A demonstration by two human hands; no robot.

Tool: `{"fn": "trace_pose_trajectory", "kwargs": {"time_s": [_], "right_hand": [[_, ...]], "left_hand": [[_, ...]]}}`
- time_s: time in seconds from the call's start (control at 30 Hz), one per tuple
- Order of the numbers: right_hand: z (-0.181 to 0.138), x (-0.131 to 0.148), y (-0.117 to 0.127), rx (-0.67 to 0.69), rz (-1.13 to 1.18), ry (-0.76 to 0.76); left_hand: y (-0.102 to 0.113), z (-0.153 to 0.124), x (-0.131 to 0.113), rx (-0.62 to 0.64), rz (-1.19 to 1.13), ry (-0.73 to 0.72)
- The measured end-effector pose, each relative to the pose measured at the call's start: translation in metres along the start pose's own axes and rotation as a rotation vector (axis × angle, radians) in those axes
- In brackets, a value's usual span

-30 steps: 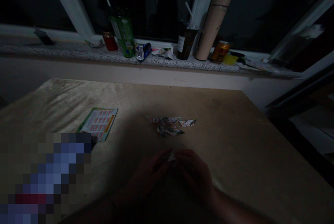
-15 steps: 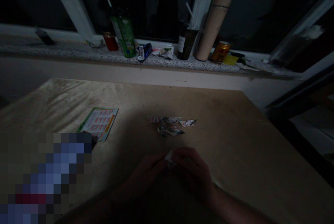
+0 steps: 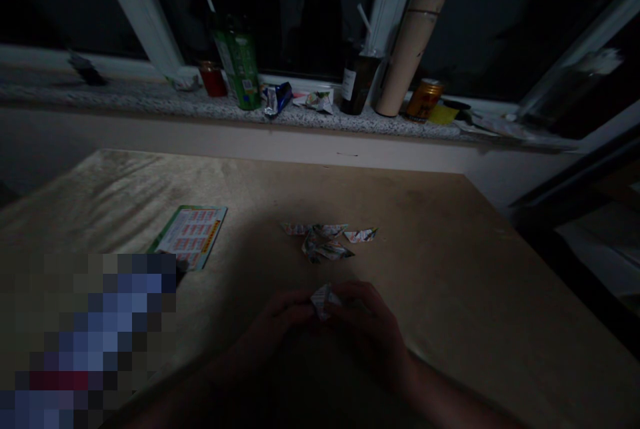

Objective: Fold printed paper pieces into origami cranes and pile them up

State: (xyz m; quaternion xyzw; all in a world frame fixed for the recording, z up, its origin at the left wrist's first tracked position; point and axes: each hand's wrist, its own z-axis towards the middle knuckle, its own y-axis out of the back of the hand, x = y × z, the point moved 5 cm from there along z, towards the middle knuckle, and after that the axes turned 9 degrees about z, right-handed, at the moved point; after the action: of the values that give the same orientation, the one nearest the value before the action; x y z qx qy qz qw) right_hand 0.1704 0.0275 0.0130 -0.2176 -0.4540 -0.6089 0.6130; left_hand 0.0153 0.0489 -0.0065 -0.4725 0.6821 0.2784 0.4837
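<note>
Swung a little to the left since a second ago, a small, pointed, whitish piece of folded printed paper (image 3: 321,302) now shows a broader face. It sits between the two hands, low over the near part of a pale brown table (image 3: 430,222). Fingers of the left hand (image 3: 280,314) grip its left edge, and those of the right hand (image 3: 373,316) grasp its right side; shadow hides the exact fingertip contact. Just beyond lies a cluster of multicoloured folded paper pieces (image 3: 330,251), with one slim boat-shaped paper piece (image 3: 361,236) at its right end. Well to the left rests a green-edged rectangular card printed with red grids (image 3: 197,232), its lower corner partly hidden.
</note>
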Motion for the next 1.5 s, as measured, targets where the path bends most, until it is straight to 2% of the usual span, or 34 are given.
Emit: {"fn": "trace_pose_trajectory", "kwargs": {"time_s": [0.1,0.2,0.3,0.4,0.43,0.47,0.57,0.6,0.67,0.77,0.87,0.93,1.03,1.17,1.5], "right_hand": [[-0.003,-0.009,-0.001,-0.064,0.046,-0.142],[-0.007,-0.021,-0.004,-0.101,0.078,-0.284],[-0.009,-0.026,-0.005,-0.13,0.076,-0.358],[-0.005,-0.021,-0.002,-0.113,0.059,-0.298],[-0.002,-0.014,-0.001,-0.073,0.045,-0.194],[0.001,-0.007,-0.003,0.026,0.036,-0.082],[0.002,0.005,0.001,0.105,0.041,0.05],[0.001,0.006,0.001,0.113,0.045,0.053],[-0.001,0.004,0.002,0.088,0.048,0.004],[-0.004,-0.007,0.005,-0.061,0.026,-0.169],[-0.002,-0.014,-0.005,0.089,-0.081,-0.253],[0.002,-0.014,-0.01,0.189,-0.169,-0.211],[0.006,-0.012,-0.015,0.261,-0.242,-0.128],[0.006,-0.014,-0.018,0.297,-0.246,-0.135],[0.0,-0.018,-0.017,0.374,-0.054,-0.315]], "left_hand": [[-0.01,0.001,-0.004,0.14,-0.016,-0.02],[-0.009,0.004,-0.001,0.12,0.067,-0.003],[-0.006,0.006,0.003,0.094,0.138,0.0],[-0.007,0.006,0.003,0.121,0.132,0.0],[-0.007,0.006,0.003,0.12,0.146,0.004],[-0.007,0.006,0.002,0.111,0.171,0.007],[-0.007,0.006,0.0,0.098,0.256,-0.01],[-0.008,0.007,0.0,0.108,0.271,-0.019],[-0.01,0.007,0.001,0.134,0.284,-0.023],[-0.01,0.006,0.005,0.146,0.348,0.007],[-0.011,0.005,0.007,0.157,0.421,0.009],[-0.015,0.004,0.006,0.2,0.47,-0.018],[-0.019,0.002,0.005,0.263,0.546,-0.08],[-0.021,-0.001,0.004,0.265,0.646,-0.149],[-0.022,-0.002,0.006,0.265,0.837,-0.219]]}}
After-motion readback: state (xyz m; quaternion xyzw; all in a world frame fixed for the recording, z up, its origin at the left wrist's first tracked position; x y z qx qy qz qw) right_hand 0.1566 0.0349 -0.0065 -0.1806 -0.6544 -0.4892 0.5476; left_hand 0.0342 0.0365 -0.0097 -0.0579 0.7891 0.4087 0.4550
